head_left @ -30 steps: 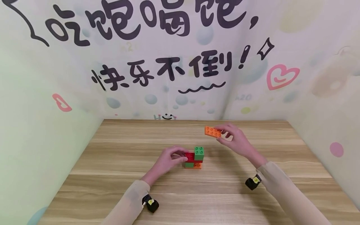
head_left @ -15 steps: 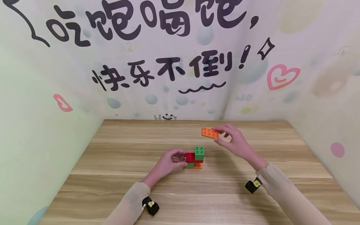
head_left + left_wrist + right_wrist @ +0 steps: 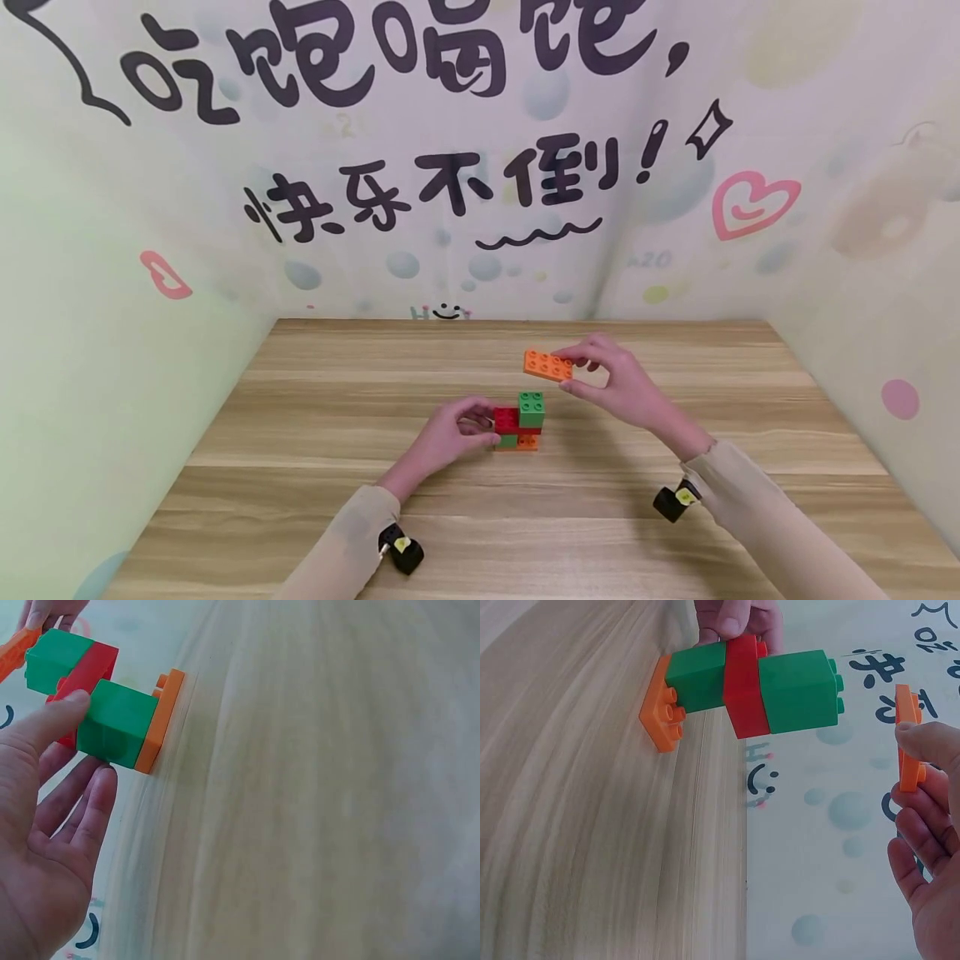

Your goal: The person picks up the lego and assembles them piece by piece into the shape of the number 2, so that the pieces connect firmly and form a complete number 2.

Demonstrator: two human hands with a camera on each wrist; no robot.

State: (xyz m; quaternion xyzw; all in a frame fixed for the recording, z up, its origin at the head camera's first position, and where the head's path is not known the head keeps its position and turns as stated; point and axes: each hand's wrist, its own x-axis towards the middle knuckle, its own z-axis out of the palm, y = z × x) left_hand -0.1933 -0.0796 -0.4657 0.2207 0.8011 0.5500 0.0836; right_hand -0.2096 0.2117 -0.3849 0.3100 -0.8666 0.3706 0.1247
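A small stack of building blocks stands on the wooden table point(image 3: 480, 508). It has an orange flat block point(image 3: 658, 712) at the bottom, a green block point(image 3: 116, 724) above it, a red flat block point(image 3: 506, 419), and a second green block point(image 3: 532, 408) on the right half of the red one. My left hand point(image 3: 446, 435) grips the stack's left side, thumb against the red block; some fingers are hidden behind. Above and behind the top green block, my right hand point(image 3: 622, 387) pinches another orange flat block point(image 3: 543, 365) by its right end, studs up, clear of the stack.
A printed cloth wall point(image 3: 442, 275) with dark lettering rises along the table's back edge, and pale side walls flank the table. Each wrist carries a small black camera, one on the left sleeve point(image 3: 405, 550) and one on the right point(image 3: 675, 502).
My right hand has brought the orange flat block left and slightly down toward the stack. My left hand's fingers have shifted slightly at the red block, with the thumb now lower. The stack has stayed put.
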